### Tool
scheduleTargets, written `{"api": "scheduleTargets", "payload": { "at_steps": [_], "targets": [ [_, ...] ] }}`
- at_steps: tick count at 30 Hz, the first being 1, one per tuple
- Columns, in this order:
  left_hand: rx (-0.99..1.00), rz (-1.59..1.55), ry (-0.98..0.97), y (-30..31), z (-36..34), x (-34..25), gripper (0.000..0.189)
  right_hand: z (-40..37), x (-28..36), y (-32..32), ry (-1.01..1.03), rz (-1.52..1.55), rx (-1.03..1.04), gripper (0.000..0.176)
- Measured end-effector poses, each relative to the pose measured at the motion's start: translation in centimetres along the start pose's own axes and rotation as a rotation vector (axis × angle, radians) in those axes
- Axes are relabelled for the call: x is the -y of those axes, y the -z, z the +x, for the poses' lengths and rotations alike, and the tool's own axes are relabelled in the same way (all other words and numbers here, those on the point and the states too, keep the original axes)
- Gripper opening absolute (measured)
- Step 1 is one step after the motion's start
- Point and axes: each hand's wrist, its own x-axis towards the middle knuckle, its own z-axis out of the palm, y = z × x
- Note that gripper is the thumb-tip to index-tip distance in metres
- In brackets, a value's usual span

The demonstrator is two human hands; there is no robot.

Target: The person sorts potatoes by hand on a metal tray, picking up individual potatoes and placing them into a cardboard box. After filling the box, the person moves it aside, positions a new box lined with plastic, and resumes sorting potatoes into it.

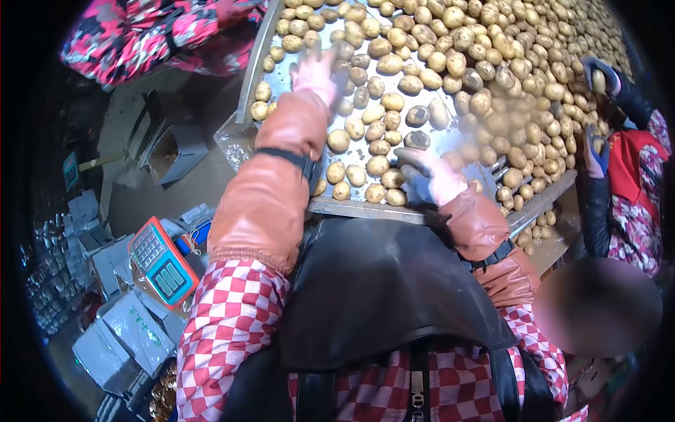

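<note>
Many potatoes (392,102) lie loose on a metal sorting table (365,209) with a raised rim. My left hand (315,76), in a pink glove with grey fingers, reaches over the table's left part. Its fingers are spread and slightly blurred among small potatoes. Closer to my body, my right hand (432,177) is low over the front rim, beside a few potatoes. Its dark-tipped fingers point left and stand apart, with nothing visible in them. Between my hands, several potatoes rest on wet bare metal, among them a dark, dirty potato (417,141).
A thick potato heap (520,70) fills the table's far and right side. At right, a co-worker's gloved hands (598,148) are at the heap, one with a potato. An orange scale (163,261), cartons (130,330) and an open box (176,151) stand at left.
</note>
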Motion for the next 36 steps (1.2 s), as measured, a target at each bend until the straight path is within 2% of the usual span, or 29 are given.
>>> {"api": "scheduleTargets", "payload": {
  "at_steps": [1,2,3,5,7,8,9,10,11,12,13,14,15,17,19,21,23,25,26,27,28,29,30,31,32,33,35,36],
  "targets": [
    [-0.037,0.049,0.010,-1.4,0.8,0.8,0.047,-0.6,-0.5,0.4,-0.138,0.113,-0.035,0.037],
    [0.127,0.076,-0.013,0.1,-0.6,-0.9,0.050,-1.4,-0.7,0.9,-0.114,0.104,-0.134,0.034],
    [0.066,0.270,-0.214,-1.2,-1.5,0.1,0.052,-1.8,-1.0,1.2,-0.140,0.163,-0.193,0.034],
    [0.208,0.210,-0.088,-1.1,-4.3,1.8,0.047,-3.7,0.5,3.4,-0.277,0.054,-0.238,0.034],
    [0.003,0.207,0.009,-1.4,-6.0,3.3,0.037,-5.2,-3.4,3.5,-0.170,0.267,-0.370,0.033],
    [0.046,0.216,0.126,-0.3,-5.7,2.2,0.029,-5.6,-3.0,4.1,-0.144,0.224,-0.391,0.033],
    [0.048,0.217,0.117,0.3,-5.1,1.0,0.029,-5.9,-2.5,4.6,-0.116,0.178,-0.412,0.032],
    [0.037,0.118,-0.004,0.5,-4.3,-0.5,0.030,-6.1,-3.3,4.4,-0.078,0.212,-0.439,0.031],
    [0.028,0.016,-0.122,0.4,-3.7,-1.9,0.033,-6.1,-2.7,4.5,-0.082,0.210,-0.445,0.031],
    [0.079,0.035,-0.099,-0.2,-2.8,-3.5,0.034,-5.9,-1.5,4.4,-0.108,0.106,-0.434,0.031],
    [0.183,-0.055,0.298,0.8,-1.9,-7.0,0.034,-5.7,-0.8,4.4,-0.134,0.002,-0.423,0.031],
    [0.250,0.073,0.191,-0.4,-0.8,-6.2,0.035,-5.4,-1.1,4.3,-0.130,-0.110,-0.387,0.031],
    [0.313,0.200,0.080,-0.9,0.3,-6.0,0.036,-5.0,1.3,4.9,-0.244,-0.160,-0.289,0.033],
    [0.374,0.243,0.075,-1.6,0.7,-6.3,0.036,-4.4,-0.6,3.3,-0.241,0.093,-0.289,0.035],
    [0.429,0.150,0.148,-0.9,1.0,-6.3,0.035,-3.8,-1.1,2.8,-0.294,0.132,-0.250,0.035],
    [0.380,0.138,0.167,-2.7,1.3,-4.4,0.033,-3.3,-3.1,1.6,-0.397,0.437,-0.160,0.035],
    [0.338,0.018,0.196,-3.8,1.4,-3.2,0.032,-3.2,-2.9,1.8,-0.420,0.462,-0.102,0.036],
    [0.246,-0.132,0.210,-4.4,0.3,-3.0,0.031,-2.9,-3.6,1.8,-0.276,0.351,-0.087,0.042],
    [0.215,-0.314,0.340,-3.5,-0.5,-4.3,0.032,-3.0,-3.8,2.0,-0.278,0.349,-0.089,0.042],
    [0.181,-0.499,0.472,-1.2,-2.0,-6.5,0.032,-3.2,-3.6,1.9,-0.326,0.622,-0.074,0.045],
    [0.122,-0.831,0.588,1.8,-3.4,-9.4,0.030,-3.3,-3.4,1.8,-0.371,0.897,-0.057,0.048],
    [0.114,-0.573,0.389,2.0,-5.2,-9.3,0.031,-3.1,-2.5,1.9,-0.368,0.895,-0.058,0.048],
    [0.071,-0.456,0.178,-0.6,-6.9,-7.5,0.032,-3.1,-1.2,1.9,-0.335,1.109,-0.081,0.050],
    [0.308,-0.302,0.280,2.5,-8.7,-11.3,0.033,-3.3,-0.5,1.5,-0.306,1.325,-0.098,0.052],
    [0.420,-0.246,-0.037,4.0,-11.5,-11.6,0.034,-2.6,-1.5,1.0,-0.323,1.426,-0.050,0.054],
    [0.574,-0.298,-0.165,2.0,-12.7,-10.0,0.035,-2.0,-2.4,0.4,-0.328,1.427,-0.043,0.054],
    [0.291,-0.206,-0.567,-0.3,-15.0,-5.6,0.034,-1.0,-4.1,-0.8,-0.393,1.327,-0.032,0.055],
    [0.229,-0.111,-0.549,-0.3,-15.7,-3.7,0.032,-0.5,-5.4,-0.5,-0.457,1.351,-0.007,0.048]
  ]
}}
